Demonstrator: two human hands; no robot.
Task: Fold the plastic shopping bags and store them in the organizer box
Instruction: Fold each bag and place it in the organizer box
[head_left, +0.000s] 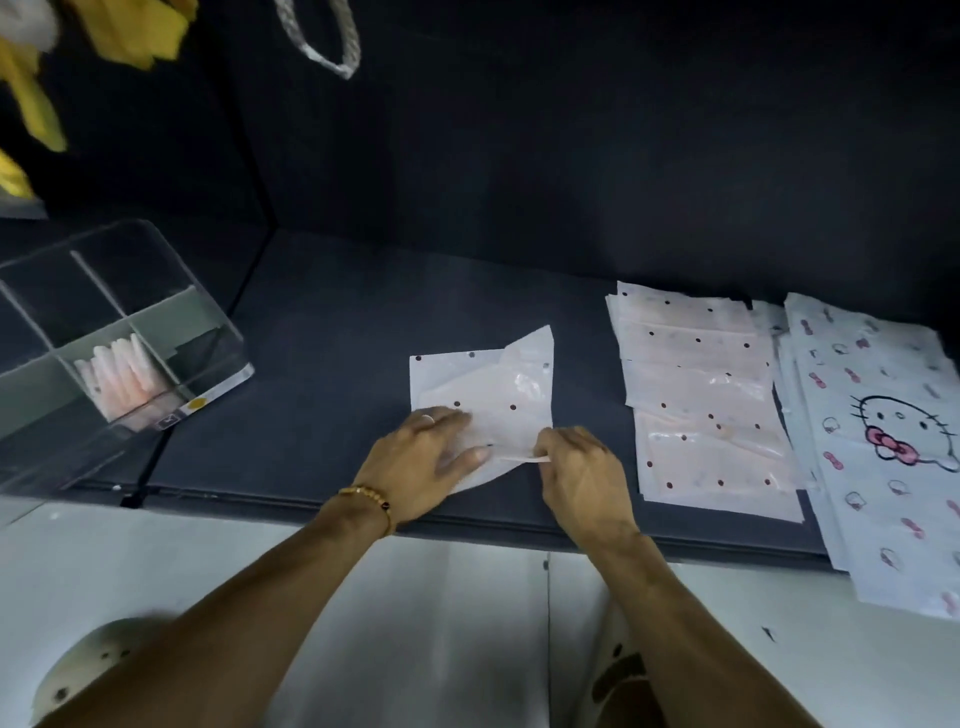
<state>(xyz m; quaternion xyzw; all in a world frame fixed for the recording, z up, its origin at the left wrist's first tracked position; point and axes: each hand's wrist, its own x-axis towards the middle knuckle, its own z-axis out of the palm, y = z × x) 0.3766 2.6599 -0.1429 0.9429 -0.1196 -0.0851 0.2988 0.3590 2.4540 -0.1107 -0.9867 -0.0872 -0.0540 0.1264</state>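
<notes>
Head view: the dotted bag (483, 395) lies partly folded on the dark mat (337, 364) at the centre, one corner sticking up toward 1 o'clock. The left hand (426, 462) rests flat on the bag's near-left part with fingers spread wide, pinning it. The right hand (582, 467), just at 3 o'clock of the left, pinches the bag's near edge between thumb and fingers. The organizer box (119, 332), clear and divided, sits at 9 o'clock, well apart, with a few folded bags (122, 369) standing in one near compartment. Unfolded dotted bags (701, 395) are stacked at 3 o'clock, and cartoon-print bags (883, 431) lie beyond them.

Risks, as I judge them: the film is thin and slippery — if the flat hand lifts early, the fold may spring open or skew, and the raised corner could make the packet lopsided and too bulky for its slot.

Hard to make out: the right fingertips hide behind the pinched edge, the box's near-left side runs out of frame, and the cartoon pile is cut off at the right — its depth cannot be told.
</notes>
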